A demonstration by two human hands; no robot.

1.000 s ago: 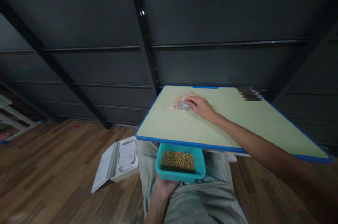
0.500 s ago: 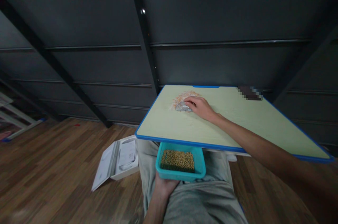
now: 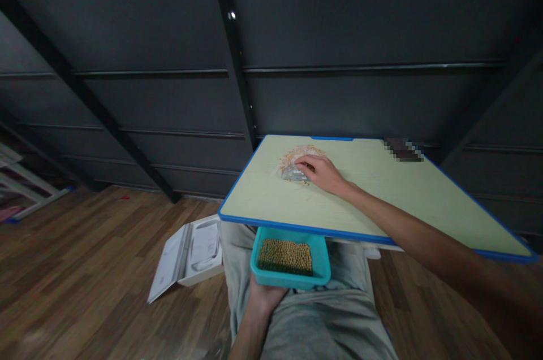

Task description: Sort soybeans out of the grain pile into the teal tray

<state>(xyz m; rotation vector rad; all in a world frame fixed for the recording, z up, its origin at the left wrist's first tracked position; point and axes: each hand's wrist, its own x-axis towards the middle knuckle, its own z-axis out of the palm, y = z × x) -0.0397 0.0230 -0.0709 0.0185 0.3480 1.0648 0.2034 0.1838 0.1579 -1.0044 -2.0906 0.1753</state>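
Right hand (image 3: 321, 173) gripping clear plastic (image 3: 291, 173) at grains (image 3: 298, 153), left hand (image 3: 264, 296) holding tub (image 3: 288, 279), table (image 3: 407, 196) overlapping its rim, open box (image 3: 202, 277) beside

From afar I am holding a shiny grey piece (image 3: 291, 173) in the right hand (image 3: 323, 172), beside a grainy heap (image 3: 300, 151) on the table (image 3: 407, 182). Below the table's near edge, the left hand (image 3: 266, 295) is supporting a turquoise tray (image 3: 321, 259) of beads (image 3: 286, 254). I am seeing an open white box (image 3: 203, 276) left of the table.
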